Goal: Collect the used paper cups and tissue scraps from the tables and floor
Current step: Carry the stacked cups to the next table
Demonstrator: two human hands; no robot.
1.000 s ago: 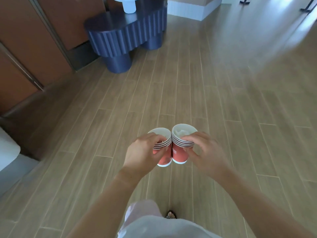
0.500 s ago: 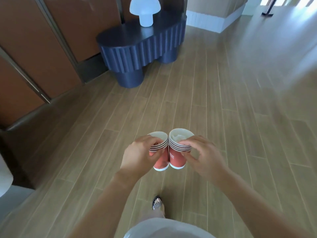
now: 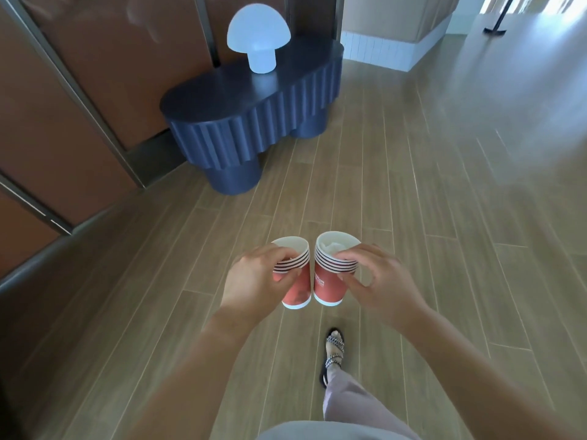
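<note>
Item 1. Left stack of paper cups (image 3: 297, 289): red walls, white rims and base band, several cups nested with their rims showing as stripes. It is upright and tips slightly. A pale mark shows on the wall, with no legible writing.

Item 2. Right stack of paper cups (image 3: 328, 285): same red and white make, several nested. White lettering runs vertically down the wall facing the left stack but is too blurred to read with certainty. The two stacks stand side by side, nearly touching at the rims and bases.

Item 3. Tissue scrap (image 3: 333, 247): white and crumpled, inside the top cup of the right stack, just beyond the right fingertips.

Item 4. Left hand (image 3: 257, 277): fingers curl over the near rim of the left stack, thumb pressed on its wall, gripping it.

Item 5. Right hand (image 3: 378, 281): fingers curl over the rim of the right stack, thumb on the wall below, gripping it.

Item 6. Surroundings: wood-plank floor (image 3: 444, 217) beneath both hands. A dark blue fluted table (image 3: 254, 122) stands well beyond the left hand, bearing a white mushroom lamp (image 3: 259, 36). Brown wall panels (image 3: 79, 106) stand behind the table. A strapped sandal (image 3: 334, 347) and a pale trouser leg (image 3: 349, 398) show below the right hand.
</note>
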